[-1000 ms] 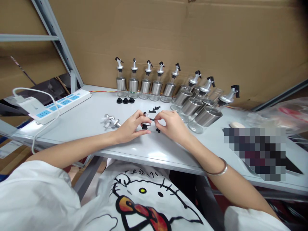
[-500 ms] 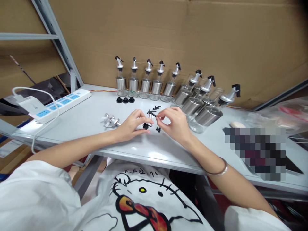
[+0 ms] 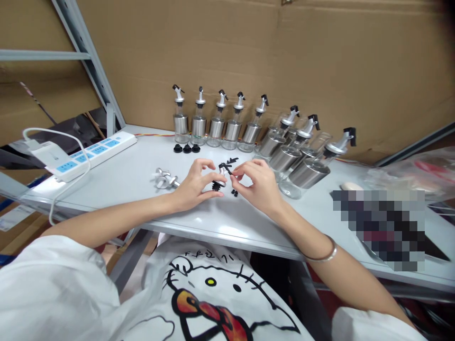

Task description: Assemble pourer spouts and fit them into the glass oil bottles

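Note:
Between the thumb and fingers of my left hand (image 3: 196,185) is a pour spout (image 3: 218,184) with a silver body and a ribbed black stopper, tilted over the table. My right hand (image 3: 258,184) pinches a thin black lever (image 3: 226,168) at the top of that spout; whether it is fastened there I cannot tell. Just behind lie loose black levers (image 3: 232,161). Tiny black caps (image 3: 235,193) rest below my right fingertips. Left of my left hand are bare silver spout bodies (image 3: 164,179). Black stoppers (image 3: 187,148) stand in a short row farther back.
Several glass bottles with steel sleeves and spouts (image 3: 232,128) line the back and right of the table (image 3: 199,220). At left lies a white power strip (image 3: 95,154) with a charger and cable. Plastic bags (image 3: 419,170) and a blurred dark item occupy the right.
The index finger of my left hand has lifted away from the spout's top. The black lever in my right fingers has tilted slightly. The whole view has shifted a little.

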`<state>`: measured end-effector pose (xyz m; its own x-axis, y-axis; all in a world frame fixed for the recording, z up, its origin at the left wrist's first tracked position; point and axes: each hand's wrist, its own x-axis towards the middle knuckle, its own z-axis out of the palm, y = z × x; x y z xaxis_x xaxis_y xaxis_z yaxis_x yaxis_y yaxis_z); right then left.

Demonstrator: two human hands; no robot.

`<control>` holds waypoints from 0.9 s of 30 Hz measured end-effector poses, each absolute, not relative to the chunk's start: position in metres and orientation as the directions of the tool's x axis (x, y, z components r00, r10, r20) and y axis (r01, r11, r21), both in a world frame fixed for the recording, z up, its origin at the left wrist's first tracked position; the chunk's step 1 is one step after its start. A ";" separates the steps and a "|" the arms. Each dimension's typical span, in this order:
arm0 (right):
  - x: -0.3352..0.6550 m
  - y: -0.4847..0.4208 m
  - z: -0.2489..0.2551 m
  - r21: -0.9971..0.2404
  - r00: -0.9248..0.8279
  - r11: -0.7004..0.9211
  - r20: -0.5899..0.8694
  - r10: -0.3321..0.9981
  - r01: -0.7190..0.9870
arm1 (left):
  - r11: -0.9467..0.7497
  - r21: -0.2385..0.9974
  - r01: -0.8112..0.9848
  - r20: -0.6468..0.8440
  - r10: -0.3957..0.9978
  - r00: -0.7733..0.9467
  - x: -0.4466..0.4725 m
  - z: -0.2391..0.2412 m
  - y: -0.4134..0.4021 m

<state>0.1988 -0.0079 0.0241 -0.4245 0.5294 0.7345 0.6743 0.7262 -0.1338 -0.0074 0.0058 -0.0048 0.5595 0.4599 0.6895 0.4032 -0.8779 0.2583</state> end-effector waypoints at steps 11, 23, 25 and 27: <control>0.198 -0.008 0.024 -0.102 -0.460 0.782 0.759 0.461 0.615 | -0.909 0.244 0.339 0.690 0.408 0.597 -0.010 0.000 0.004; 0.200 -0.005 0.022 -0.058 -0.472 0.827 0.798 0.376 0.560 | -0.903 0.220 0.369 0.680 0.413 0.605 -0.010 0.001 0.006; 0.201 -0.005 0.022 -0.070 -0.488 0.830 0.781 0.390 0.553 | -0.907 0.218 0.361 0.690 0.405 0.600 -0.011 0.000 0.006; 0.202 -0.005 0.023 -0.086 -0.515 0.825 0.744 0.426 0.558 | -0.917 0.210 0.340 0.713 0.381 0.589 -0.011 0.001 0.006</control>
<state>0.2020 -0.0049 0.0226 -0.5152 0.4259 0.7438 0.5583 0.8252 -0.0857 -0.0109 0.0063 0.0006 0.5888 0.3813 0.7127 0.3401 -0.9168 0.2095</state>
